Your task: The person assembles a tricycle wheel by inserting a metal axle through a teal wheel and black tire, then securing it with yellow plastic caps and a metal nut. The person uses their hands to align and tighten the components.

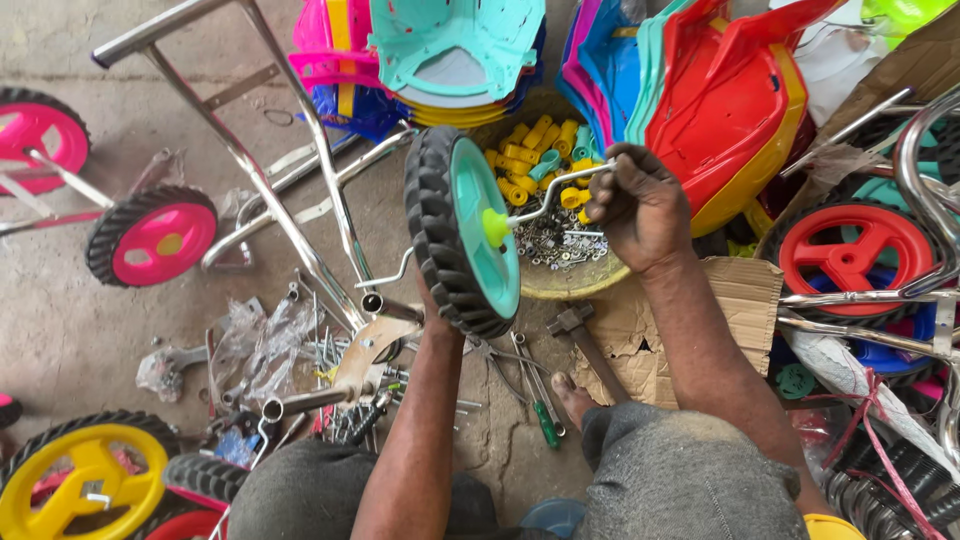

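I hold up a small wheel (462, 232) with a black knobbly tyre and a teal hub, a yellow cap at its centre. A bent chrome crank rod (556, 189) passes through the hub. My right hand (638, 208) is shut on the rod's right end. My left hand (432, 305) is mostly hidden behind the wheel and seems to support it from behind; only its forearm shows. Below the wheel stands a yellow bowl (572, 280) with nuts, washers and yellow and teal plastic sleeves.
A chrome tricycle frame (262, 175) lies at left beside pink wheels (152, 236). A hammer (587, 340), a green-handled screwdriver (541, 415) and loose bolts lie on the floor. Stacked plastic seats (728, 95) sit at top, a red wheel (850, 250) at right, a yellow wheel (85, 477) at lower left.
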